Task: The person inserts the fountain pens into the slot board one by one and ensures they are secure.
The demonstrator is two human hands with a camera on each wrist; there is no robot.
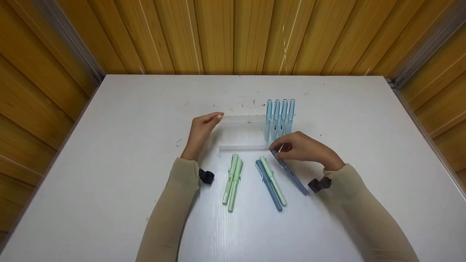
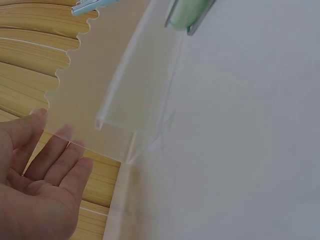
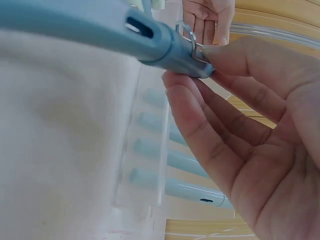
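Note:
My left hand (image 1: 202, 131) pinches the upper left corner of a clear plastic pen stand (image 1: 242, 148). In the left wrist view some fingertips show through the stand's scalloped back panel (image 2: 85, 95). Several light blue pens (image 1: 276, 109) lean side by side in the stand's right end. With thumb and fingertips, my right hand (image 1: 304, 147) grips a dark blue pen (image 1: 295, 178) by its clip end, just in front of the stand. That pen (image 3: 165, 55) slants, its other end toward me; whether it touches the table cannot be told.
On the white table (image 1: 109, 153), two green pens (image 1: 233, 183) lie together in front of the stand. To their right another green pen (image 1: 275, 182) lies against a dark blue pen (image 1: 268, 187). Wood-patterned walls (image 1: 218, 36) border the table's back and sides.

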